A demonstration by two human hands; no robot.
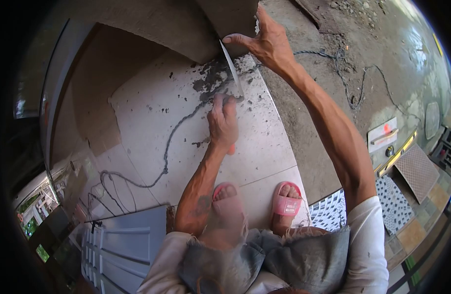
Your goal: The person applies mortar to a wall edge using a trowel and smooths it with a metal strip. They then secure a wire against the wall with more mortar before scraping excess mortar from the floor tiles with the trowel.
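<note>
My left hand (pixel 222 120) is closed around the handle of a trowel, whose orange end shows below the fist. The thin trowel blade (pixel 231 68) points away from me, seen nearly edge-on, with its tip close to a grey cement-coated column (pixel 235 19). My right hand (pixel 269 44) clasps the column's right edge. Its thumb lies on the near face beside the blade tip, while the other fingers are partly hidden behind the edge. Dark wet mortar (pixel 210 76) is smeared and spattered on the pale tile floor (pixel 152 117) under the column.
A dark twisted cord (pixel 169 142) runs across the tiles and onto the rough concrete (pixel 304 117). Brown cardboard (pixel 95 108) lies at left, near a grey-blue panelled door (pixel 122 240). At right are a float (pixel 382 134), a yellow level (pixel 398 153) and patterned tiles (pixel 393 203).
</note>
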